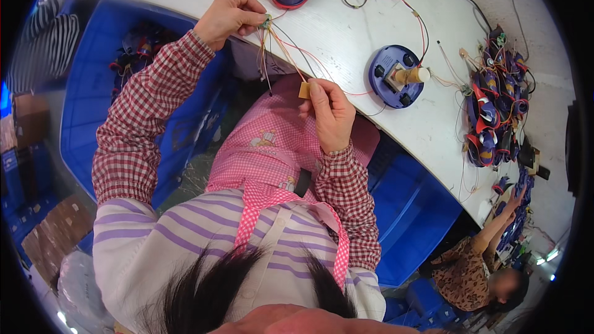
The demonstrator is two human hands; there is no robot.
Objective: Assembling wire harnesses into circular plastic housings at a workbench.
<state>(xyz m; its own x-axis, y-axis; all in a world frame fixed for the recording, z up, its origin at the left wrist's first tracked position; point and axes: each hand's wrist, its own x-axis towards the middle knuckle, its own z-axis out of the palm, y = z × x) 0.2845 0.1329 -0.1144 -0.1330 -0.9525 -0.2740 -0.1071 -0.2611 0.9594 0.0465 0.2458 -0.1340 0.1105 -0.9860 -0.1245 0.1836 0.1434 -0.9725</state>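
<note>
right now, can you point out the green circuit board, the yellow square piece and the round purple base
green circuit board (pixel 266 22), head view, on its exposed face
yellow square piece (pixel 304 91), head view, on its flat face
round purple base (pixel 387 60), head view, on its upper-left surface

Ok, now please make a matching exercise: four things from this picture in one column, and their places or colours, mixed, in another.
1. green board
2. yellow square
3. round base
4. sleeves

A. on the table
B. red-and-white checks
C. in the left hand
D. in the right hand

Pairs: 1-C, 2-D, 3-A, 4-B
</note>
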